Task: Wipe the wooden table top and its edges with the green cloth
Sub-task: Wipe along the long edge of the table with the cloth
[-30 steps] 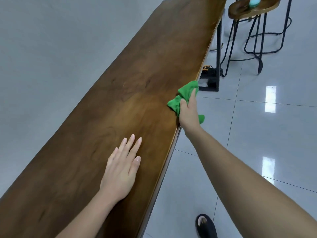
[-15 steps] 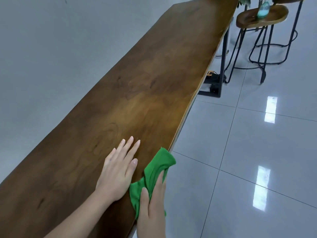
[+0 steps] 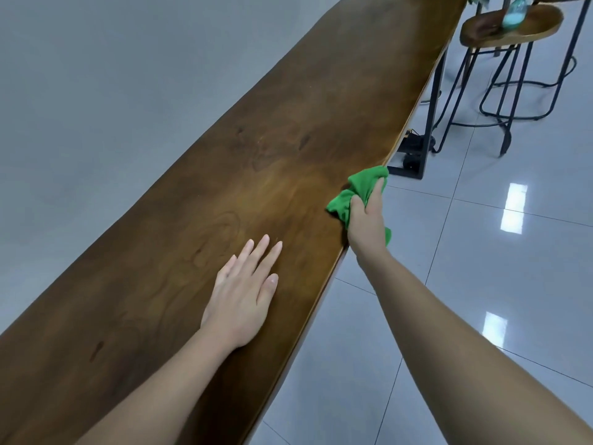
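The green cloth [image 3: 356,194] was gripped by the right hand [image 3: 367,220] against the surface [image 3: 256,149] edge; the left hand [image 3: 240,293] was laid flat, fingers spread.

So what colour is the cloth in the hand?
Bright green cloth, seen in the head view.

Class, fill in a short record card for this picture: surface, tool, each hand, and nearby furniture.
Surface: long wooden table
Tool: green cloth, bunched at the table's right edge
Left: left hand flat on the table top, fingers straight
Right: right hand grips the cloth against the edge
Nearby: stool with a wooden seat, a pale bottle standing on it
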